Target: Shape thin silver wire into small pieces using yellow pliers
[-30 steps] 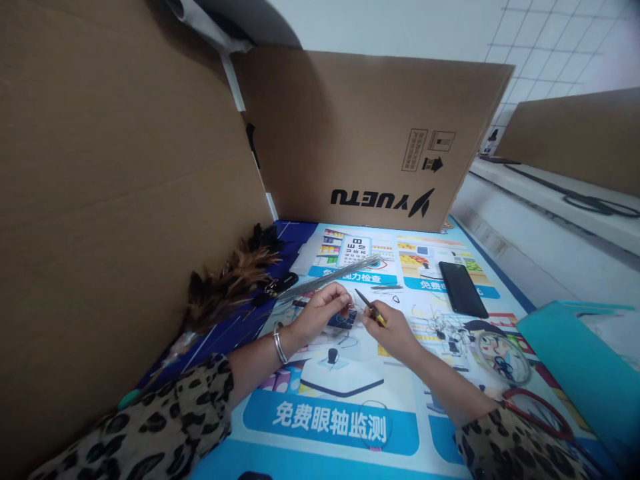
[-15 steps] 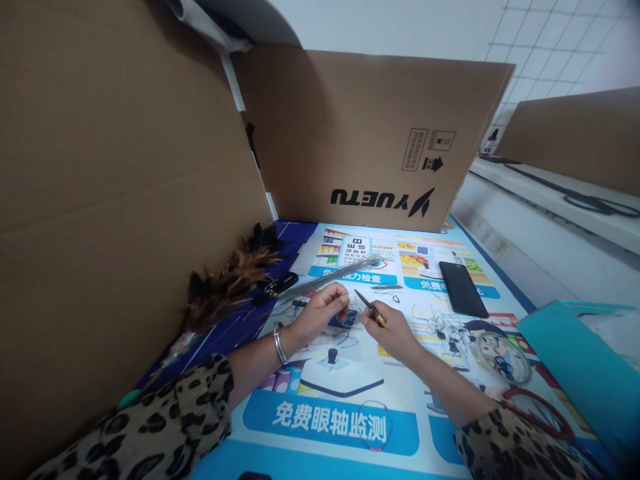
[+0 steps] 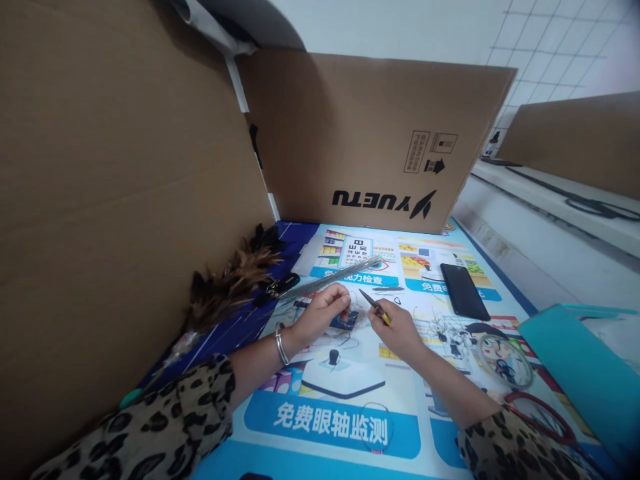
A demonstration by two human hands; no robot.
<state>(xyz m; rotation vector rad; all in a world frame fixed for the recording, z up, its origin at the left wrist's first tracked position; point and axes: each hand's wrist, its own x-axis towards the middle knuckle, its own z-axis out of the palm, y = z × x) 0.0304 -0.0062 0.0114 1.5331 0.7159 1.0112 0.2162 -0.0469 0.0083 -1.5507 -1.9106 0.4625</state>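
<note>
My left hand (image 3: 320,312) rests low over a printed poster mat (image 3: 345,413), fingers pinched round a small item I cannot make out, above a small dark blue piece (image 3: 346,321). My right hand (image 3: 395,328) is closed on small pliers with a yellow handle (image 3: 376,308), the dark tip pointing up and left toward the left fingers. The two hands are a few centimetres apart. A silver bangle (image 3: 279,344) sits on my left wrist. Both sleeves are leopard print.
A bundle of thin metal wires (image 3: 333,277) lies behind my hands. Brown and black feathers (image 3: 235,280) lie left. A black phone (image 3: 464,291) lies right of centre. A clear round tub (image 3: 503,360), red ring (image 3: 537,415) and teal box (image 3: 585,367) sit right. Cardboard walls (image 3: 365,133) surround the mat.
My right hand with the pliers has shifted slightly right and up. The left hand has stayed almost where it was.
</note>
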